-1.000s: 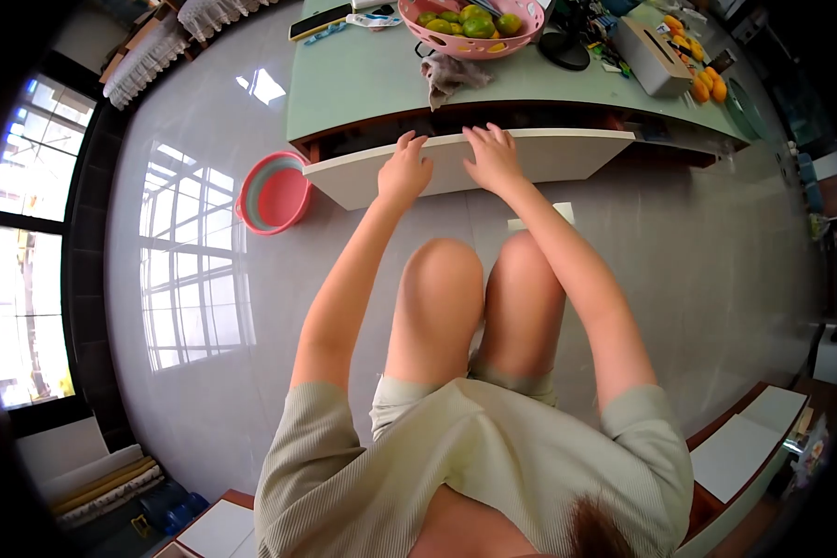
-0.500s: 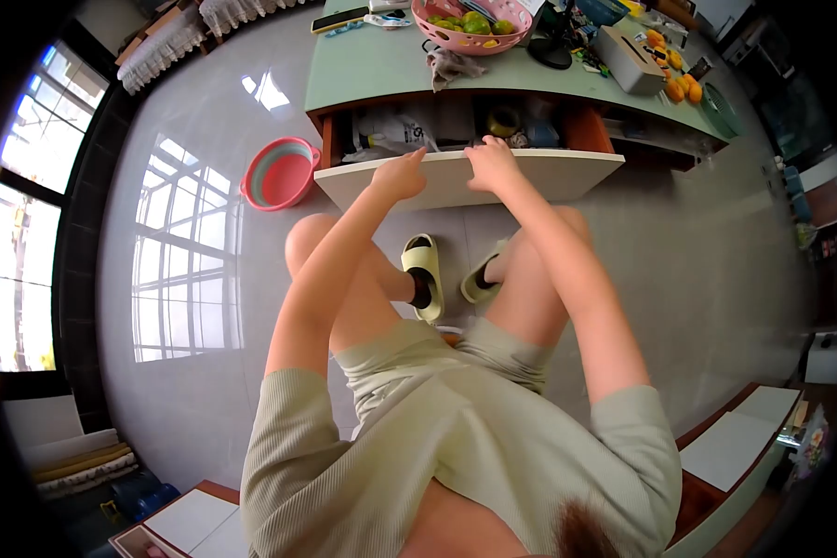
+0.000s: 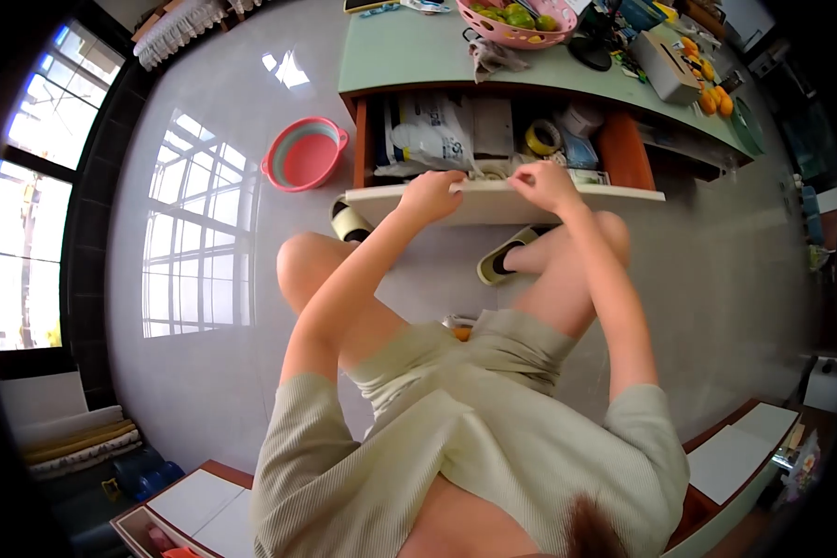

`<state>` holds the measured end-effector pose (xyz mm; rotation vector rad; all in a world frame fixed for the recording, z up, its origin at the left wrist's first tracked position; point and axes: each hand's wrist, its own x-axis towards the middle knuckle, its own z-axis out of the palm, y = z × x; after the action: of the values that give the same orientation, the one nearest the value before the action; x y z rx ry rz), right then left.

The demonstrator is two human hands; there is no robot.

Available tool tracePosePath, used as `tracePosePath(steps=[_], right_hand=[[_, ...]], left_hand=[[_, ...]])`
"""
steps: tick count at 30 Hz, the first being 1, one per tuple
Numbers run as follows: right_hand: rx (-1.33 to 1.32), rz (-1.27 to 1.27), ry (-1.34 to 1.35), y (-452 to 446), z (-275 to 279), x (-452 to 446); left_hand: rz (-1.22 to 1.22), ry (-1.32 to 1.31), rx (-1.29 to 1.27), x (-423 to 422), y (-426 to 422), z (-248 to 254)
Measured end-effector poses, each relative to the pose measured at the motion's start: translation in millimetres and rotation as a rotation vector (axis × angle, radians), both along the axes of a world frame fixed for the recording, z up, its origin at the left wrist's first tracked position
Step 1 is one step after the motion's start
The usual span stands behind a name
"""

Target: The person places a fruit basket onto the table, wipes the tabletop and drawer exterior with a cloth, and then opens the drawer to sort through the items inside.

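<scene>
A wide drawer with a white front [image 3: 502, 209] stands pulled out from under the green-topped table [image 3: 391, 56]. My left hand [image 3: 432, 195] is closed on the top edge of that front, left of its middle. On the same edge, a little to the right, my right hand [image 3: 546, 189] grips with bent fingers. Inside the drawer lie a white plastic bag [image 3: 437, 135] on the left and a roll of yellow tape [image 3: 542, 138] on the right. A blue packet [image 3: 579, 152] rests beside the tape. Near my fingers, a pale coiled item [image 3: 489, 170] is partly hidden.
On the tabletop are a pink basket of green fruit [image 3: 516, 28], a grey cloth [image 3: 493, 58], a tissue box [image 3: 665, 67] and several orange fruits [image 3: 713, 100]. A pink basin [image 3: 304, 155] sits on the floor left of the drawer. My slippered feet are beneath the drawer front.
The drawer has come further out, showing more of its contents. Both hands have stayed on its front edge. My feet have moved apart, and the view has shifted.
</scene>
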<state>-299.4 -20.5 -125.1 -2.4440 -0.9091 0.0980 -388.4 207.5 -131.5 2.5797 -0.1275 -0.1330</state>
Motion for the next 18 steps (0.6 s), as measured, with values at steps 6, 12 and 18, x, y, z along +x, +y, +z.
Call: tracePosePath(steps=[6,12,18], right_hand=[[-0.007,0.138,0.233,32,-12,33],[-0.107,0.392,0.305,75,-33,45],[-0.021,0.521,0.483,82,-48,12]], left_hand=[[0.176,-0.022,0.029,40,42,4],[0.146,0.069,0.137,81,71,-3],[0.254,0.122,0.254,85,105,-64]])
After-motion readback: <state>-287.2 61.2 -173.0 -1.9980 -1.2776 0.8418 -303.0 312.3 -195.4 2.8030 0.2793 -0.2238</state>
